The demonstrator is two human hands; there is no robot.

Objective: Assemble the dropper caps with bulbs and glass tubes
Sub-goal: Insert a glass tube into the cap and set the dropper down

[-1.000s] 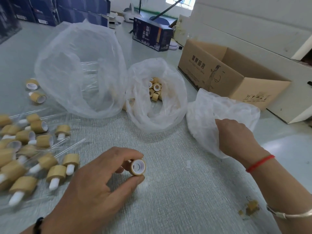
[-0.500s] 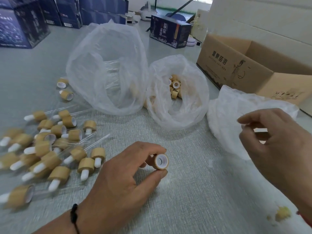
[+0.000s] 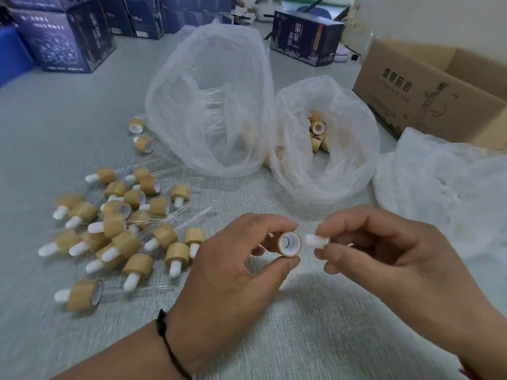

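Decent pile of finished bamboo-coloured droppers with white bulbs (image 3: 123,229) already — left hand (image 3: 233,270) pinches a tan cylindrical cap (image 3: 289,244), right hand (image 3: 384,256) pinches a small white rubber bulb (image 3: 315,240), not yet inserted; a bag of loose tan caps (image 3: 318,133) remains.

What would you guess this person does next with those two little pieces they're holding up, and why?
Probably push the white bulb into the bamboo cap. The left hand pinches the cap with its open white-lined end turned toward the bulb, and the right hand holds the bulb just beside it, rounded tip pointing at the opening, not yet touching. The finished droppers nearby all have bulbs through their caps.
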